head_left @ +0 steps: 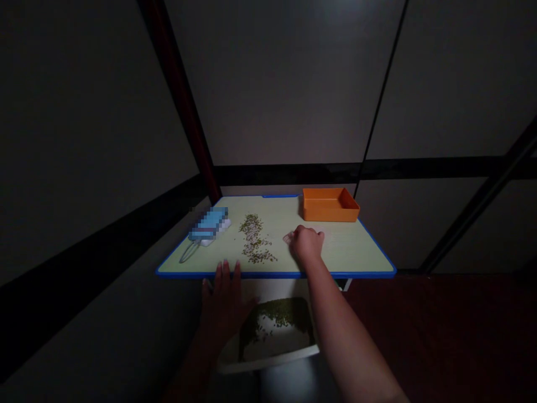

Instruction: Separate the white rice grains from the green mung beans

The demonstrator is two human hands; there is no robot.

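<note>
My right hand (308, 244) is closed over the tabletop, right of a loose strip of small brown and green grains (254, 240). A small pale pinkish piece (288, 238) with faint lines sticks out on its left side; most of it is hidden by the hand, so its kind cannot be told. My left hand (224, 299) is open, fingers spread, with its fingertips at the table's front edge. Below that edge, between my arms, a pale tray (289, 354) holds more green and brown grains, heaped toward its far side.
The pale table (348, 252) has a blue rim. An orange box (331, 214) stands at its back right. On the left lies a blurred blue item (210, 223) with a loop (189, 252) beside it. Walls rise behind and to the left.
</note>
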